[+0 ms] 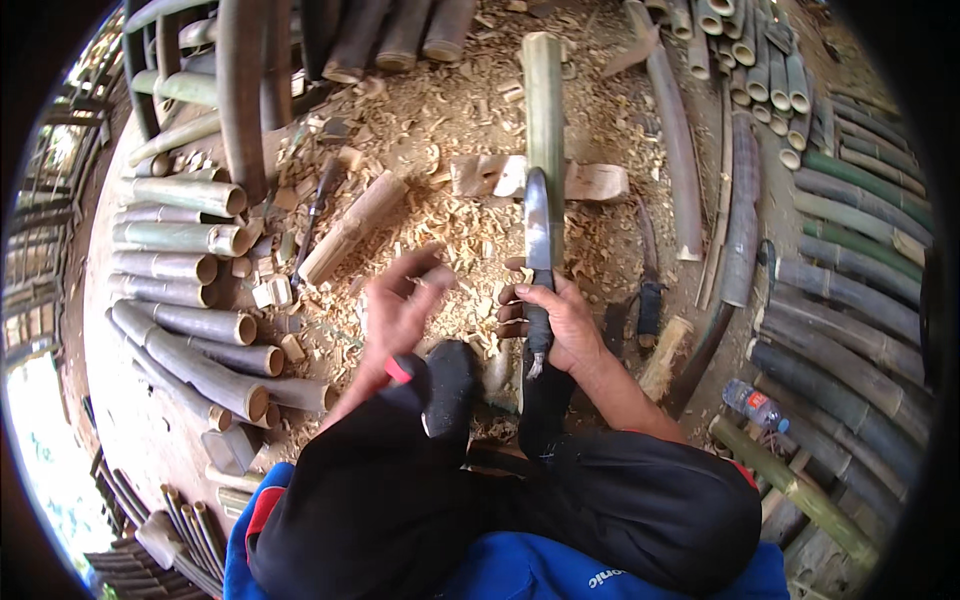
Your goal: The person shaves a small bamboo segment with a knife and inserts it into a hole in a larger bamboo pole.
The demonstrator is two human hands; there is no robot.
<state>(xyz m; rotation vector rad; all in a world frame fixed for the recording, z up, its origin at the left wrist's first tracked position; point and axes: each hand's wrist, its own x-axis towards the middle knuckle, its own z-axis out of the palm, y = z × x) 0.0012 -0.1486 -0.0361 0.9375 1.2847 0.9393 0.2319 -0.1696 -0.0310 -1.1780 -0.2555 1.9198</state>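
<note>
Head view, nearest first: dark trousers (350, 500) cover the bent legs, and beyond them the right hand (572, 325) extends from the near right, forearm slanting far and leftward, thumb laid along the wrapped handle (538, 318) of a knife (537, 225). That grip is closed about the handle, fingertips showing past its left side; whether they also press the bamboo pole (543, 100) is hidden. The knife should feel stiff and fairly light, the dark wrap less slippery than the shiny blade, so the handle is where to hold it. On the left, the left hand (400, 300) is blurred, fingers half curled, its grip loosely open with nothing visible in it. Farther off, the blade points away over the pole, which looks rigid, smooth and perhaps slick, best held clear of the edge. The pole crosses a notched wooden block (597, 183) among pale shavings (480, 225).
</note>
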